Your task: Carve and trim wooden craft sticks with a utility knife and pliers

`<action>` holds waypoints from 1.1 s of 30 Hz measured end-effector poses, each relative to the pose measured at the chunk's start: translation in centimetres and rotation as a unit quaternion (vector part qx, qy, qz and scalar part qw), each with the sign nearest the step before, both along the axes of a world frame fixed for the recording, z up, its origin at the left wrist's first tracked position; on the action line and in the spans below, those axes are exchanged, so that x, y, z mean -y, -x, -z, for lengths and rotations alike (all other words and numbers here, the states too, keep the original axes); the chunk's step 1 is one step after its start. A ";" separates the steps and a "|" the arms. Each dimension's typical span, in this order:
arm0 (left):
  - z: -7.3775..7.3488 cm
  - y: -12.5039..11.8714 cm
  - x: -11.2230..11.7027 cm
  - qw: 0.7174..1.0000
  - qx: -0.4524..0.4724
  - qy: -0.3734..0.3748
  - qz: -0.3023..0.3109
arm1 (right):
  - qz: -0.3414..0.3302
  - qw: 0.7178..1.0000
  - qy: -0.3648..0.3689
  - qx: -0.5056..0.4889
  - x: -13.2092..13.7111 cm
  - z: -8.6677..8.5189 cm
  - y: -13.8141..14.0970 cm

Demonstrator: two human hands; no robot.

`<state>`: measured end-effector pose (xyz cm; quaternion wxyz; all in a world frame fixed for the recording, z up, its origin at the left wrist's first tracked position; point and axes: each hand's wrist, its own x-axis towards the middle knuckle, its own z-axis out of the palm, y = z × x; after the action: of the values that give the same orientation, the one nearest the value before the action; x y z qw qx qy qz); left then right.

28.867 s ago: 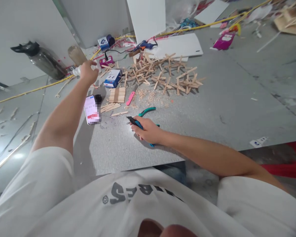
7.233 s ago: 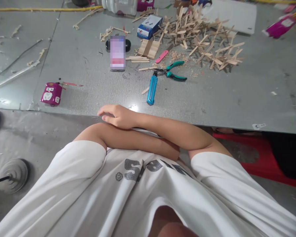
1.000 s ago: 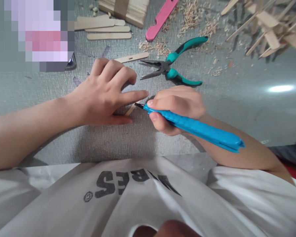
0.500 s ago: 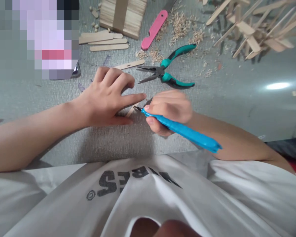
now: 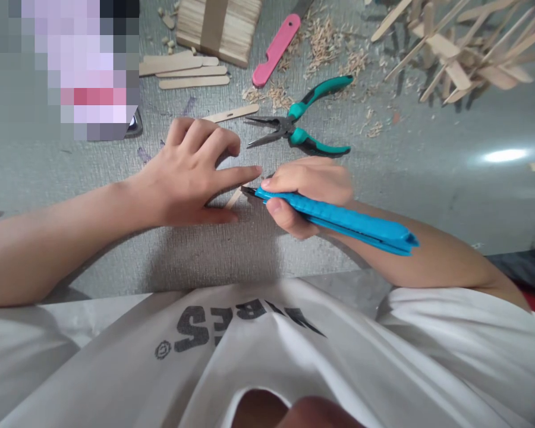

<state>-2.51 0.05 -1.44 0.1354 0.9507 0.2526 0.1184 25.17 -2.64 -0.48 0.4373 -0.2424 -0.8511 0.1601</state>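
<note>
A blue utility knife (image 5: 339, 220) is gripped pen-fashion in the right hand (image 5: 310, 190), fingers closed around it, with the blade tip set against a short wooden stick (image 5: 233, 199). The stick is pinned flat to the counter (image 5: 428, 178) by the spread, open left hand (image 5: 191, 175), apparently so it cannot slip. Beyond, green-handled pliers (image 5: 303, 125) are laid within reach, then loose sticks (image 5: 191, 71) and a banded bundle (image 5: 218, 27).

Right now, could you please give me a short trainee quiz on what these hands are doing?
1. True or false: the left hand presses a wooden stick onto the table.
2. The right hand holds: A) scissors B) a blue knife C) a glue gun.
3. Do the pliers lie open or closed?
Key: 1 true; 2 B; 3 open.
</note>
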 end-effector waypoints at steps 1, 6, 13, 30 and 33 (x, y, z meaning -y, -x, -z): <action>0.0 0.0 0.0 1.000 -0.004 -0.005 0.003 | 0.000 1.000 0.000 -0.001 0.0 0.0 0.0; 0.0 0.0 0.0 1.000 -0.004 -0.005 0.002 | 0.003 1.000 -0.010 -0.025 0.1 0.2 0.3; -0.1 -0.1 0.2 0.999 0.010 0.031 -0.011 | -0.008 0.999 -0.018 -0.027 0.0 0.4 0.4; 0.1 -0.2 0.1 0.999 0.020 0.023 -0.010 | -0.008 0.997 0.018 0.070 0.5 -1.3 0.3; -0.1 -0.1 0.1 1.000 0.007 0.002 -0.003 | 0.003 0.996 0.034 0.084 0.7 -1.0 0.3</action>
<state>-2.41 -0.04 -1.34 0.1391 0.9489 0.2544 0.1248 24.90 -3.34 0.52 0.3561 -0.2724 -0.8782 0.1663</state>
